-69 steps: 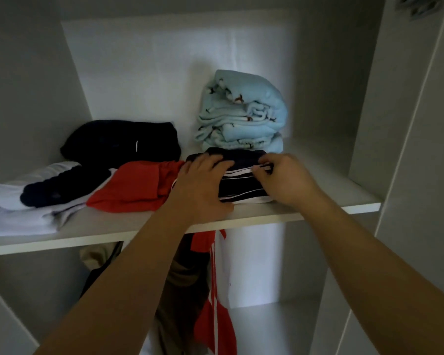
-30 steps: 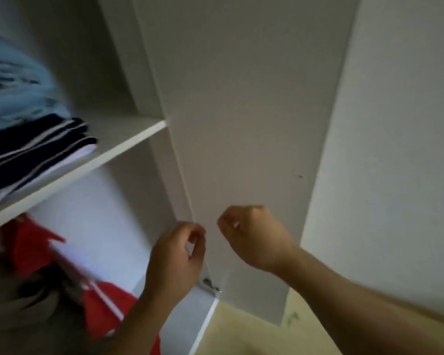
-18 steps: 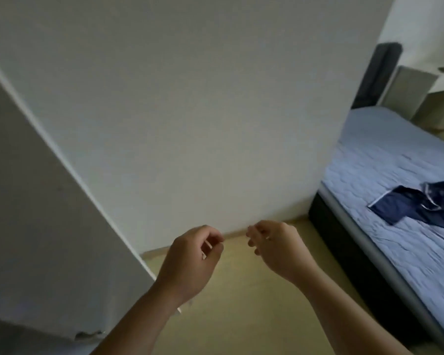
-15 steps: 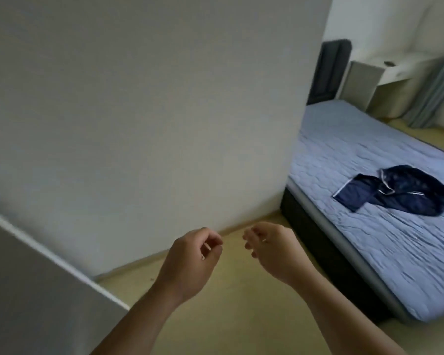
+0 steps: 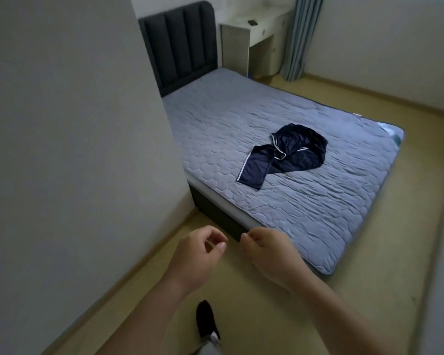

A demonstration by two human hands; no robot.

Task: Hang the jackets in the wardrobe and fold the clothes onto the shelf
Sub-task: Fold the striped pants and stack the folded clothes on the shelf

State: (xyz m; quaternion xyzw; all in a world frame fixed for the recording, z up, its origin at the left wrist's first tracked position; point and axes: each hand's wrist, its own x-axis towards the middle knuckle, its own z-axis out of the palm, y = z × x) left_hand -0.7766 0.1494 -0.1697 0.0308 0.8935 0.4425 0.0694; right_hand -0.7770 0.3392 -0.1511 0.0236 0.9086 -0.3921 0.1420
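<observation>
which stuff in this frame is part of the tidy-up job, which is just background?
Job:
navy garment, crumpled on the bed
left hand and right hand, both loosely curled, holding nothing

Background:
headboard
desk
curtain
small dark item on the desk

Bare arms, no sleeves seen. Below hands: black sock (image 5: 206, 319) on foot, grey trouser leg (image 5: 208, 346) above it.

Head view; faces forward-down; hands (image 5: 231, 254) near, bed (image 5: 305, 216) beyond
</observation>
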